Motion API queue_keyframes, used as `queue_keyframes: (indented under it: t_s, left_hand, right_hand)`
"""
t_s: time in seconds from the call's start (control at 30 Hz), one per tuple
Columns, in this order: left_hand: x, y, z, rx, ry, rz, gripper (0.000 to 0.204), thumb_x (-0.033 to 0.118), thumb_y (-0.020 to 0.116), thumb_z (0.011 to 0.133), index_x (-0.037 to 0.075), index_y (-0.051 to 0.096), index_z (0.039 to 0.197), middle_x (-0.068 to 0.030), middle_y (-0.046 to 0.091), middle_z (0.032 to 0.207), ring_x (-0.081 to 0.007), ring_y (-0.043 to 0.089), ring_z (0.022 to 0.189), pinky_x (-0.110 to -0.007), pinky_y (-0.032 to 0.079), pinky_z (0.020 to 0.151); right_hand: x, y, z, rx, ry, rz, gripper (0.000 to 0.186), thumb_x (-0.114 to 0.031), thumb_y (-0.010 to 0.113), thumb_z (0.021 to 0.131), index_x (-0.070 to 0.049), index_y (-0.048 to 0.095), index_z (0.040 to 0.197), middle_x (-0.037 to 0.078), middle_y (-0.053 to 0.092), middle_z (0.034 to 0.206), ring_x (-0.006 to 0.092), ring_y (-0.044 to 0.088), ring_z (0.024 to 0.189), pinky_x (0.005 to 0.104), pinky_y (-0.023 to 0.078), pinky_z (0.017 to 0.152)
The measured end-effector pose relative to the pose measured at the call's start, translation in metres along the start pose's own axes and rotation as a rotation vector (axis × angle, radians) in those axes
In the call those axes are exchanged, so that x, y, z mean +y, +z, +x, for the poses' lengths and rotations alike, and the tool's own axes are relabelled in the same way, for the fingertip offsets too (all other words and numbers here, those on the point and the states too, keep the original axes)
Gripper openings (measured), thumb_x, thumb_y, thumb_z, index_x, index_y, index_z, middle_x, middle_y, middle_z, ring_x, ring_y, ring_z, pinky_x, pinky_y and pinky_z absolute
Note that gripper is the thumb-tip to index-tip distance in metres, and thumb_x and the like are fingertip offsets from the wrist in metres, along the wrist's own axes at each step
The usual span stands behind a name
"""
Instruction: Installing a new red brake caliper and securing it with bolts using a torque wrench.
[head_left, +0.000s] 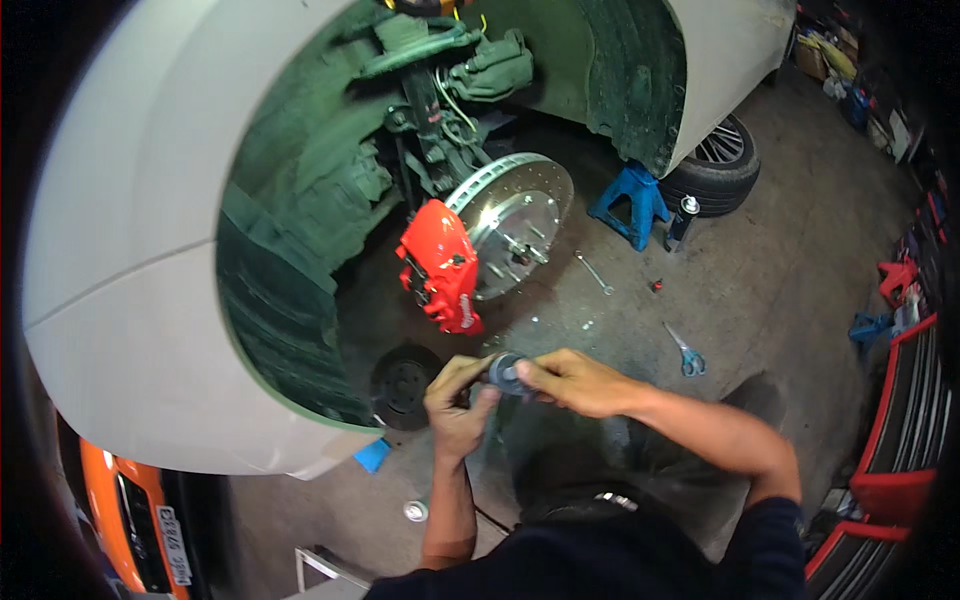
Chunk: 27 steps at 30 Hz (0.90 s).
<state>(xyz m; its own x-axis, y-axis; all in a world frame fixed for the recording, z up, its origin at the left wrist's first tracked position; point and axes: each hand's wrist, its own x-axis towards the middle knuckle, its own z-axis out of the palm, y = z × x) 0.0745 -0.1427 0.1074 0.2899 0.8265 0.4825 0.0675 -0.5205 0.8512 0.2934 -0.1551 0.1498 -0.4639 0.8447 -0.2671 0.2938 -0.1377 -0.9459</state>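
Note:
Both my hands meet in front of me at a small dark grey round piece (508, 374), whose exact kind I cannot make out. My left hand (458, 405) grips it from the left with bent fingers. From the right, my right hand (582, 382) pinches it, thumb on top. Just beyond them, a red brake caliper (440, 265) sits over a shiny drilled brake disc (515, 225) in the open wheel arch. Wheel studs stick out of the disc's centre. On the floor beside my left hand lies a dark round disc (402, 388).
A blue jack stand (632, 205) stands by a loose wheel (715, 165) and a spray can (682, 222). A wrench (594, 272) and scissors (686, 350) lie on the floor. Red tool drawers (900, 420) line the right, an orange car (120, 520) the lower left.

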Motion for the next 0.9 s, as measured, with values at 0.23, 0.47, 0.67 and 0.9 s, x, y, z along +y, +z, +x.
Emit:
queue_keyframes:
  t_s: [0.23, 0.47, 0.67, 0.9]
  left_hand:
    - [-0.087, 0.092, 0.003, -0.25, 0.199, 0.171, 0.038, 0.01, 0.068, 0.082, -0.001, 0.054, 0.115, -0.0199, 0.062, 0.097, -0.0386, 0.061, 0.089, -0.042, 0.047, 0.08]
    - [-0.183, 0.043, -0.187, 0.238, -0.86, 0.563, 0.061, 0.05, 0.036, 0.101, -0.006, 0.055, 0.116, -0.0331, 0.062, 0.106, -0.0488, 0.058, 0.105, -0.052, 0.045, 0.089]
    - [-0.208, 0.108, -0.403, 0.193, -1.411, 0.789, 0.084, 0.066, 0.072, 0.071, -0.008, 0.062, 0.108, -0.0315, 0.066, 0.102, -0.0433, 0.065, 0.097, -0.049, 0.052, 0.083]
    - [-0.248, 0.125, -0.417, 0.296, -0.153, 0.851, 0.033, 0.031, 0.062, 0.09, 0.003, 0.061, 0.109, -0.0249, 0.065, 0.088, -0.0369, 0.065, 0.084, -0.046, 0.049, 0.074]
  right_hand:
    - [0.103, -0.037, -0.02, 0.337, 0.042, 0.161, 0.059, -0.059, 0.047, 0.095, -0.008, 0.056, 0.065, -0.002, 0.047, 0.055, 0.0069, 0.042, 0.048, 0.0243, 0.03, 0.043]
    - [0.296, -0.05, -0.005, 0.506, 0.269, 0.361, 0.059, -0.066, 0.047, 0.091, -0.011, 0.051, 0.07, -0.005, 0.038, 0.053, 0.0073, 0.032, 0.041, 0.0257, 0.027, 0.041]
    - [0.492, 0.012, -0.044, 0.453, 0.502, -0.716, 0.058, -0.052, 0.054, 0.093, 0.004, 0.067, 0.1, 0.03, 0.066, 0.093, 0.0492, 0.063, 0.095, 0.0517, 0.05, 0.083]
    - [0.49, 0.042, -0.059, 0.36, 0.471, -1.14, 0.042, -0.048, 0.061, 0.089, -0.007, 0.069, 0.091, 0.015, 0.07, 0.083, 0.0302, 0.07, 0.081, 0.0419, 0.056, 0.068]
